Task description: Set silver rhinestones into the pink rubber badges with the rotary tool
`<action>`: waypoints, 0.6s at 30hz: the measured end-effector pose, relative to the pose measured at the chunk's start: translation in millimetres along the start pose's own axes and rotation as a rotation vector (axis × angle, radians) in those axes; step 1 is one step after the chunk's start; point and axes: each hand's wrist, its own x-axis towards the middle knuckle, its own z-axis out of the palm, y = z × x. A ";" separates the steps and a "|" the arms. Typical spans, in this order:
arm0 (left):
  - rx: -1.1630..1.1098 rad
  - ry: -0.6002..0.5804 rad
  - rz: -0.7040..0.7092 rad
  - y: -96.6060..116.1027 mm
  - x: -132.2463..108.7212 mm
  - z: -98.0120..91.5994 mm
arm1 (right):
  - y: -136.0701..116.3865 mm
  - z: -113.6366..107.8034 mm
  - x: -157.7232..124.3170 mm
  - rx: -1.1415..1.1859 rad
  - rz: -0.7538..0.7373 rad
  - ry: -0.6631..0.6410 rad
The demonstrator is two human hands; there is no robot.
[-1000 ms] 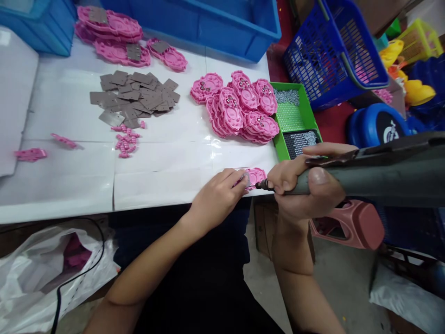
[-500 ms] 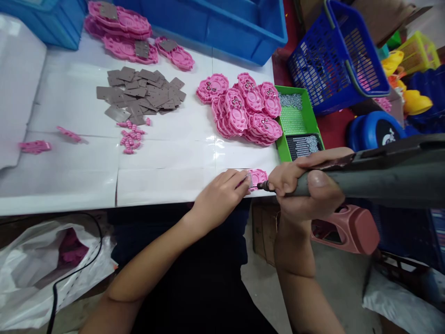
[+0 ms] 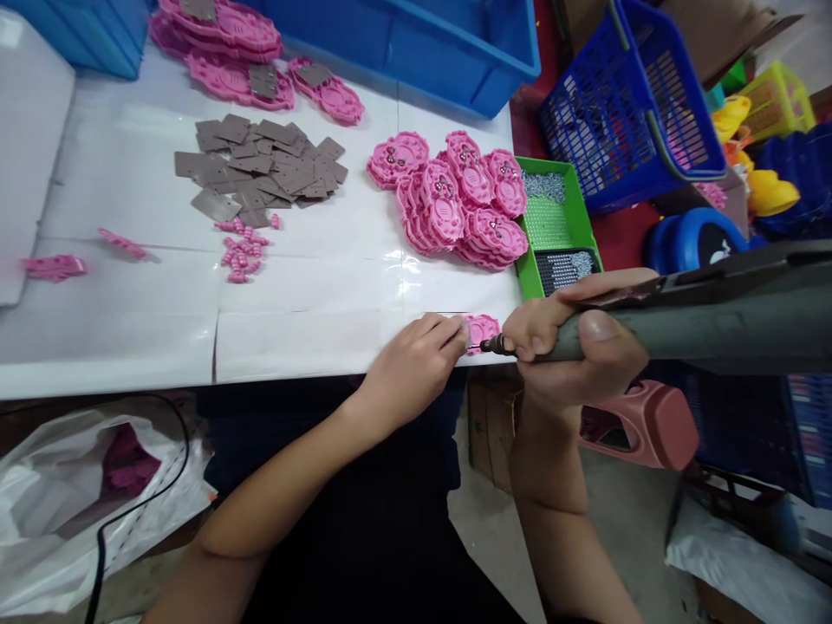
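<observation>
At the front edge of the white table, my left hand is closed on a pink plastic casing, with its fingers over the left part. Something thin and greyish shows at the fingertips, too small to name. My right hand wraps around a dark grey electric screwdriver, held sideways. Its bit points left and reaches the casing beside my left fingertips. Whether a screw sits under the bit is hidden.
Pink casings are piled behind my hands, beside a green tray of screws. Grey metal plates and small pink parts lie to the left. A blue bin stands at the back, a blue basket to the right.
My hands, the screwdriver and the casing keep nearly the same places. The whole view has shifted slightly.
</observation>
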 end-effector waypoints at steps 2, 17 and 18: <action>0.001 0.016 0.009 -0.6 -0.8 0.6 | -4.3 -4.7 1.8 -0.006 -0.015 -0.002; 0.155 0.080 0.157 -4.8 -7.6 -0.5 | 7.2 -120.7 67.4 -0.198 -0.170 0.512; 0.147 0.090 0.158 -5.0 -7.7 -0.5 | 11.9 -124.3 69.7 -0.206 -0.155 0.517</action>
